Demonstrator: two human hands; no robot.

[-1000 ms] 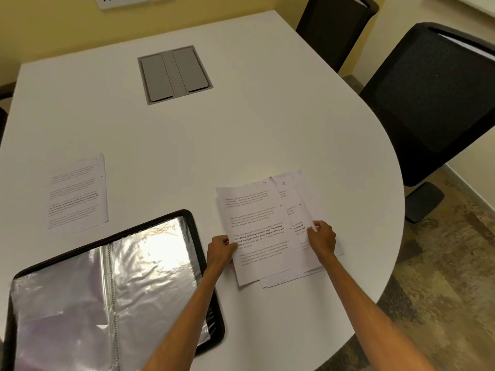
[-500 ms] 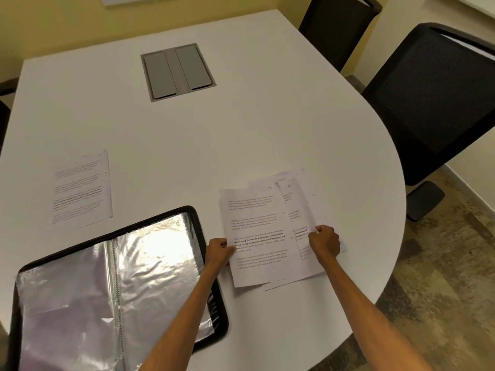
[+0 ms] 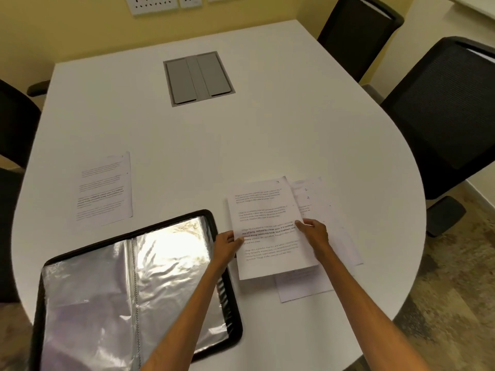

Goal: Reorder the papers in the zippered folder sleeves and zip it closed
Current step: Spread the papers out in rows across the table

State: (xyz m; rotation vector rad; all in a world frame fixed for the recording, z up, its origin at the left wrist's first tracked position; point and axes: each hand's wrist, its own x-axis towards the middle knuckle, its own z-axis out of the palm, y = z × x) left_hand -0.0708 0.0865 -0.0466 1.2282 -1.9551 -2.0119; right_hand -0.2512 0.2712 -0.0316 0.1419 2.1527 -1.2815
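A black zippered folder (image 3: 235, 336) lies open at the near left of the white table, its shiny clear sleeves (image 3: 166, 269) showing. To its right lies a loose pile of printed papers (image 3: 321, 285). The top sheet (image 3: 265, 210) of that pile is pinched at its left edge by my left hand (image 3: 227, 243) and at its right edge by my right hand (image 3: 313, 231). Other sheets stick out beneath it to the right and below. A single printed sheet (image 3: 104, 188) lies apart, beyond the folder on the left.
The white table (image 3: 267, 135) has a rounded right edge and a grey cable hatch (image 3: 198, 77) in its middle. Black office chairs stand at the right (image 3: 444, 113), far right corner (image 3: 356, 30) and left (image 3: 13, 124). Wall sockets (image 3: 152, 4) sit on the yellow wall.
Both hands have slid the top sheet a little leftward and squared it over the pile. My right hand has moved from the lower sheets onto the top sheet's right edge.
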